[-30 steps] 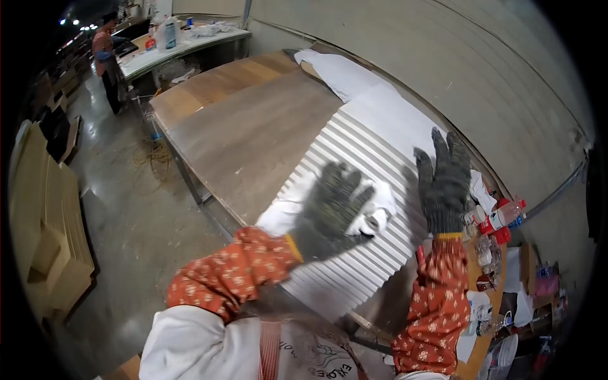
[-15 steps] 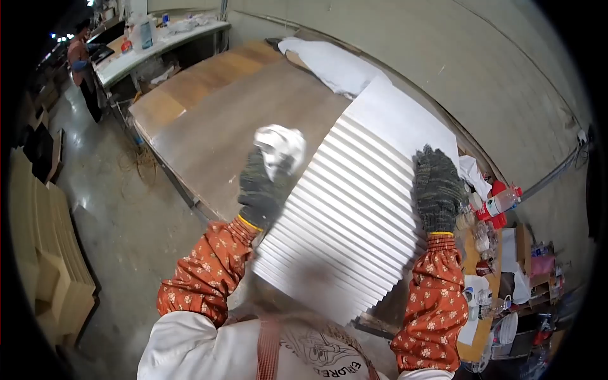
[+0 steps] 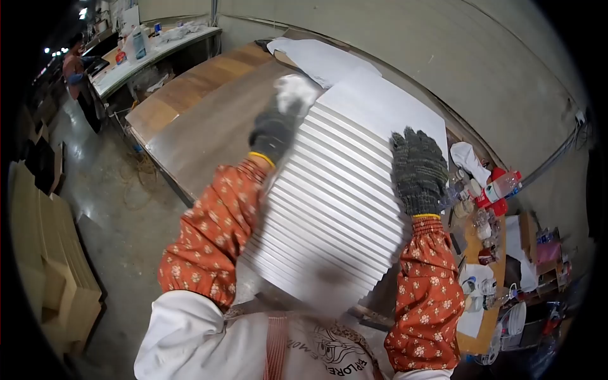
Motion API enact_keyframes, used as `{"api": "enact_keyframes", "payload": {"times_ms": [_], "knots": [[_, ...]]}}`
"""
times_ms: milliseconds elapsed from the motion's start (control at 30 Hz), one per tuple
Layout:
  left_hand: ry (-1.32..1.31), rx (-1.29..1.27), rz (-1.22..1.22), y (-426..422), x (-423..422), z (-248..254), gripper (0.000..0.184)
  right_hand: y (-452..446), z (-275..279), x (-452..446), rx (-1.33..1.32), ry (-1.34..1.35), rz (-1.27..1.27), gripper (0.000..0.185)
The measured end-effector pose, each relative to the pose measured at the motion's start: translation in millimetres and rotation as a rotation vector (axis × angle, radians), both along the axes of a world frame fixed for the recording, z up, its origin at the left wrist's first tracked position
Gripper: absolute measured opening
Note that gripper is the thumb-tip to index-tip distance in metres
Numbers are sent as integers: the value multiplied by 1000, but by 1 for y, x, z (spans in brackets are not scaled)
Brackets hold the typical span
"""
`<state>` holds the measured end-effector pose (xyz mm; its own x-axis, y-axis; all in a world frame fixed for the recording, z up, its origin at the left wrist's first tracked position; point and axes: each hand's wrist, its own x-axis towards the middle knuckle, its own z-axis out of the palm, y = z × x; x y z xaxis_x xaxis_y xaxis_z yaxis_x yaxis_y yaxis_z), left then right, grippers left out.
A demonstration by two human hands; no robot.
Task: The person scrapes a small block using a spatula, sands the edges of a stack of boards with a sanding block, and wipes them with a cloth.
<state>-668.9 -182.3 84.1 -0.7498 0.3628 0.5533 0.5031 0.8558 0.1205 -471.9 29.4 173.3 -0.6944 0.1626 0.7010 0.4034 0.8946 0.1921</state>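
A white ribbed panel (image 3: 335, 190) lies on the brown wooden work table (image 3: 209, 126), with a smooth white sheet (image 3: 386, 104) at its far end. My left hand (image 3: 277, 130), in a dark grey knit glove and blurred by motion, holds a crumpled white cloth (image 3: 296, 92) at the panel's far left edge. On the panel's right edge my right hand (image 3: 419, 171), in a matching glove, lies flat with its fingers stretched forward and nothing held. Both forearms wear red flowered sleeves.
A bottle with a red label (image 3: 500, 189) and other bottles stand right of the table. More clutter covers a side shelf (image 3: 484, 316). Stacked boards (image 3: 63, 266) lean at the left. A person (image 3: 79, 82) stands by a white-topped bench (image 3: 158, 57) far left.
My left hand has moved off the panel's middle to its left side, then forward with the cloth. My right hand has drawn its fingers closer together on the panel's right edge.
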Motion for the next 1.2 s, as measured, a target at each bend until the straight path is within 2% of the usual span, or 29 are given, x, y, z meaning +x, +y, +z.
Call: {"api": "enact_keyframes", "payload": {"times_ms": [33,100,200,267,300,367,400,433,500,533,567,633,667,733,767,833,867,900,967,1000,1033,1100,1133,1167,1200], "knots": [[-275,744,-97,-17,-5,5,59,5,-5,1,-12,9,-3,40],[-150,930,-6,-35,2,20,58,12,-10,-3,121,25,38,45],[-191,821,-115,-14,17,42,59,5,-4,2,7,-76,-6,48],[-77,693,-183,16,54,50,60,8,-6,-1,31,-95,29,46],[-228,623,-98,18,78,69,61,9,-6,2,30,-107,36,46],[-175,616,-83,19,48,32,62,11,-5,6,275,-87,141,44],[-150,606,-76,12,39,27,63,5,0,3,46,-163,22,45],[-125,596,-69,4,35,27,64,-4,6,6,40,-177,31,45],[-523,706,32,-24,24,34,67,-19,18,12,-15,-211,-25,47],[-354,841,54,-36,15,23,63,-19,15,12,-2,-193,-73,46],[-391,1025,-16,-50,10,9,61,-17,16,9,-10,-181,-72,46],[-303,1259,-44,-61,34,20,35,-12,15,7,-63,-283,-104,43],[-254,1316,-90,-54,67,37,32,-13,14,9,-64,-286,-102,43],[-66,826,-47,-50,76,18,54,-19,16,14,82,-308,-106,40],[-226,685,2,-35,90,13,70,-22,19,13,84,-314,-98,40],[-221,637,253,-10,99,-10,74,-28,25,12,-24,-369,-168,39],[-298,752,170,-14,89,-13,70,-22,18,10,13,-320,-151,39],[-301,757,172,-23,79,-13,70,-20,18,10,18,-323,-151,39],[-685,1002,14,-49,67,-20,62,-16,16,11,84,-322,-85,39],[-656,1213,-94,-62,66,-28,55,-13,13,8,94,-318,-77,39],[-428,1043,-24,-79,65,-33,54,-9,8,2,58,-268,-119,38],[-488,1084,184,-96,73,-47,58,-5,5,-1,13,-214,-165,38],[-489,1084,184,-97,94,-48,58,-4,4,0,46,-225,-139,38],[-258,939,100,-96,123,-43,62,-3,2,2,83,-242,-110,38],[-213,973,0,-85,139,-38,64,-3,3,4,92,-251,-103,38]]}}
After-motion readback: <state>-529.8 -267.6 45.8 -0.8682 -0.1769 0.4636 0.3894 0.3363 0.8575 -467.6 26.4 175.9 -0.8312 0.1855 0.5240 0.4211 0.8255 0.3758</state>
